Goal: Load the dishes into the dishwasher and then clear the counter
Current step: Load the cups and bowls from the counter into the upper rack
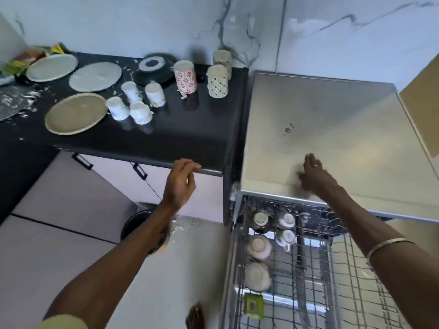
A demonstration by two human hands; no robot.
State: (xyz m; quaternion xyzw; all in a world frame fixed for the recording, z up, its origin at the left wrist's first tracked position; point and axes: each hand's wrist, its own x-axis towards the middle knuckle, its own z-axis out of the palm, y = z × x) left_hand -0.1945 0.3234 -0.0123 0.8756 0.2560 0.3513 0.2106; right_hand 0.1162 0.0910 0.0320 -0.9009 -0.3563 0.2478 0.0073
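On the black counter (190, 136) lie three round plates, the nearest beige one (75, 113), several small white cups (133, 104), a red-flowered mug (185, 77) and a blue-patterned mug (217, 81). The steel dishwasher top (320, 129) stands right of the counter. Its pulled-out wire rack (332, 269) holds several upturned cups and bowls (260, 246) along its left side. My left hand (179, 181) hovers empty at the counter's front edge, fingers curled apart. My right hand (313, 174) rests open over the dishwasher top's front part.
A dark pan with a lid (154, 68) stands at the back of the counter. Food packets (21, 60) lie at the far left, with white crumbs scattered around. A green sponge (253, 305) sits at the rack's front left. Cabinet doors with handles (82, 160) hang below the counter.
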